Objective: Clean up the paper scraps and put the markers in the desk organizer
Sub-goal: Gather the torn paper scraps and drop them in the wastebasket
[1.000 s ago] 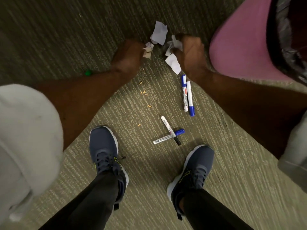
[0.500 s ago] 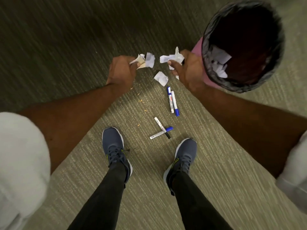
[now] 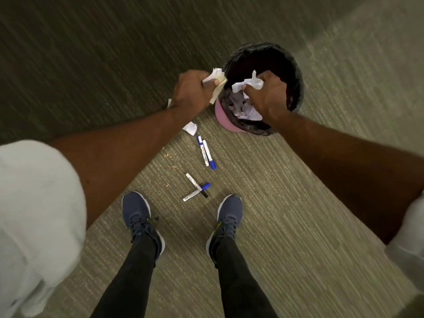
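My left hand (image 3: 191, 91) grips crumpled white and tan paper scraps (image 3: 216, 76) just left of the bin's rim. Over the bin's opening, my right hand (image 3: 267, 94) is closed on white paper scraps (image 3: 249, 83). The pink waste bin (image 3: 223, 119) has a black liner and holds more crumpled paper. One white scrap (image 3: 191, 128) lies on the carpet below my left wrist. Two blue-capped markers (image 3: 206, 152) lie side by side on the floor. Nearer my feet, two more markers (image 3: 196, 188) lie crossed.
My two blue shoes (image 3: 142, 220) stand on the olive carpet just below the crossed markers. Small orange bits (image 3: 171, 157) are scattered left of the markers. The desk organizer is not in view.
I have stood up, so the floor looks farther away. Both hands have risen with their scraps and moved right, the right hand now over the bin's opening.
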{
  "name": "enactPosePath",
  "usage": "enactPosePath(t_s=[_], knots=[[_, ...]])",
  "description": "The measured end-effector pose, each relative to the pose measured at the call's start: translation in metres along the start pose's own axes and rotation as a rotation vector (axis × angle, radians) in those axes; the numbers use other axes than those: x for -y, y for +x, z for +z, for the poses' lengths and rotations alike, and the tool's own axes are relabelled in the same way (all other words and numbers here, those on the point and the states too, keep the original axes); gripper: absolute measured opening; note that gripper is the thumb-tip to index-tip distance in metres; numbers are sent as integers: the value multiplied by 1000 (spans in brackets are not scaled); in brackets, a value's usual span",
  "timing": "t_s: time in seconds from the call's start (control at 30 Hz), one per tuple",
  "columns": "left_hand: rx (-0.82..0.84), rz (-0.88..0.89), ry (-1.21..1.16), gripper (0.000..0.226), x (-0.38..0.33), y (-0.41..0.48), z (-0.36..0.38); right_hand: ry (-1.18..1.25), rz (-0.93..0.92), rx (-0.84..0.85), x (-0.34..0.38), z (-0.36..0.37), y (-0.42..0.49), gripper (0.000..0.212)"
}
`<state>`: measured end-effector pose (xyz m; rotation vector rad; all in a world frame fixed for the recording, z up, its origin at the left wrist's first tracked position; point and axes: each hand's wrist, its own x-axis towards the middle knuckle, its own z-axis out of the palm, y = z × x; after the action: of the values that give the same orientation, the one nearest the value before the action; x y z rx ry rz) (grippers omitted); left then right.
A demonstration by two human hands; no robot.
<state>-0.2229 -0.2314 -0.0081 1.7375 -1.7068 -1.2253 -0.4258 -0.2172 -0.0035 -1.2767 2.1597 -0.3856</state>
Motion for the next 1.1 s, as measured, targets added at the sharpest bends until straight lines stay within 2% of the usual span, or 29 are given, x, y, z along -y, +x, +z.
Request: enactPosePath(t_s=[0.13,0.27,0.33,0.47,0.63,0.73,0.83,1.0,1.03,1.1], knots=[[72,-45,-66,43,-41,2,33,-42,65,53,-17,-22,1,53],[58,-107,-71,46,-66,7,56,6,116,32,-30,-33,1,61],[52,-120,-55,51,-76,8,63,-7,112,-2,-35,-37,1,57],[73,-121,0,47,-85,6,67,-38,72,-56,-47,-45,-2,43],[82,-145,-6,47,-59,0,59,-45,37,-74,-52,-40,-8,38],[126,-110,72,45,-43,-12,48,-59,-22,-33,-48,-28,-19,34],[127,-81,212,40,-17,-26,35,-91,-132,6,-39,-9,-40,32],[212,-56,306,30,49,-46,13,-163,-354,48,-23,39,-71,27],[234,-71,327,30,62,-49,7,-177,-369,77,-21,50,-76,28],[268,-76,367,51,86,-51,-6,-188,-389,126,-18,71,-85,32]])
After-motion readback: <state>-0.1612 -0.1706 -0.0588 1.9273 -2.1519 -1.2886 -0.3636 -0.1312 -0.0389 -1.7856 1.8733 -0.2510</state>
